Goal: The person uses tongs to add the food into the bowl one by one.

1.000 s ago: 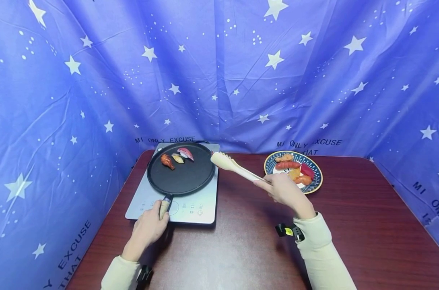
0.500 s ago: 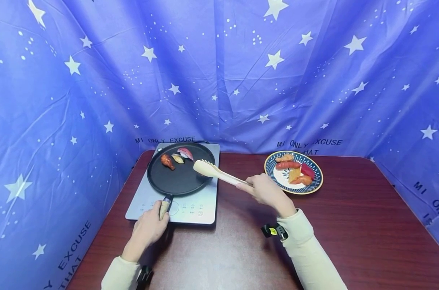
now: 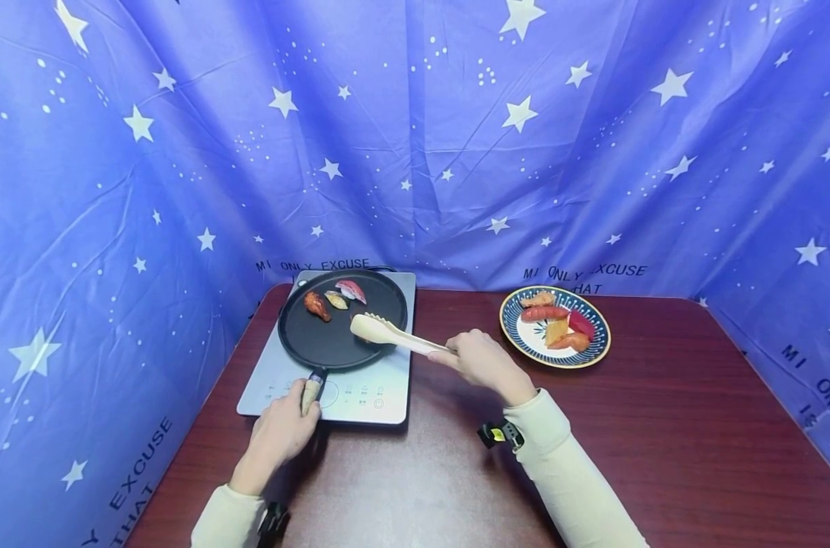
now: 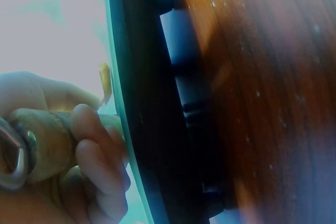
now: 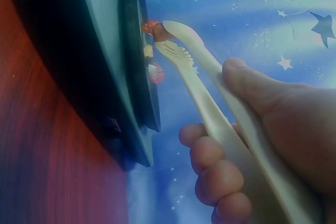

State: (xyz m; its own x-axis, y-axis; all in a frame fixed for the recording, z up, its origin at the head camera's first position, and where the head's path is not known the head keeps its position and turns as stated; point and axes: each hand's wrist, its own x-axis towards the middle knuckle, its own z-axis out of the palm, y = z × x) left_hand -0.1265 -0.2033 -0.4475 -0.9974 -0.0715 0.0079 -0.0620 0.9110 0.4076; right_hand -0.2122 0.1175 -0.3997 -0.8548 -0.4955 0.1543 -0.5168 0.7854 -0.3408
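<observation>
The pan (image 3: 325, 341) looks matt, its handle (image 3: 310, 392) smooth and wood-like with a shiny metal loop (image 4: 21, 167) at the end. The cooktop (image 3: 390, 392) has a smooth, glass-like face. The tongs (image 3: 415, 344) seem smooth plastic, the drumstick (image 3: 316, 306) glossy, the plate (image 3: 508, 326) glazed ceramic. The table (image 3: 695, 396) shows polished wood grain; the creased curtain (image 3: 415, 152) and the matt sleeve (image 3: 572, 472) are cloth.

One pair of tongs (image 3: 406, 341), one pan (image 3: 324, 342), one plate (image 3: 513, 335), one cooktop (image 3: 395, 380)
</observation>
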